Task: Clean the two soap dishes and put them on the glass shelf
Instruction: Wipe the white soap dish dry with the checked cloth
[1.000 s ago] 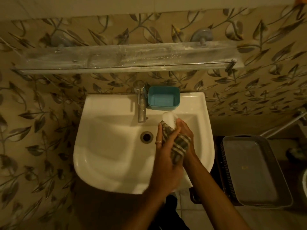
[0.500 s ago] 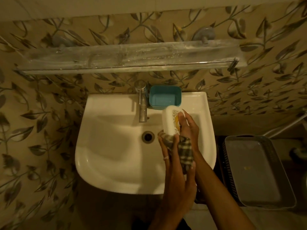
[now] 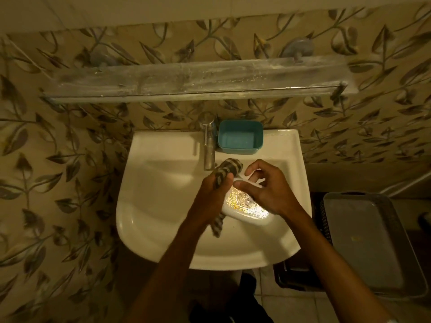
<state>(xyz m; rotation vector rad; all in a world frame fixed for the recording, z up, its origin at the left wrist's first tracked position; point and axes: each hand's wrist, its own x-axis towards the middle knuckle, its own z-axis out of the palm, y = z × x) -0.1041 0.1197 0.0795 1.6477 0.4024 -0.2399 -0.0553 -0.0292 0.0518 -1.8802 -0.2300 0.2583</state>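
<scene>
Over the basin my right hand (image 3: pixel 268 190) grips a white soap dish (image 3: pixel 245 207) with a shiny gold pattern, tilted so that its patterned face shows. My left hand (image 3: pixel 213 194) holds a checked cloth (image 3: pixel 229 169) bunched against the dish's left end; a strip of the cloth hangs below the hand. A teal soap dish (image 3: pixel 240 137) sits empty on the sink ledge, right of the tap. The glass shelf (image 3: pixel 186 76) hangs on the wall above, smeared with white residue and bare.
The white sink (image 3: pixel 163 183) has a chrome tap (image 3: pixel 208 141) at its back middle. To the right, on the floor, stands a dark basket with a grey tray (image 3: pixel 363 241) on top. A leaf-patterned tiled wall surrounds the sink.
The white dish has turned from upright to lying tilted, patterned face up. My left hand has moved the cloth up to the dish's left end. My right hand now grips the dish from above.
</scene>
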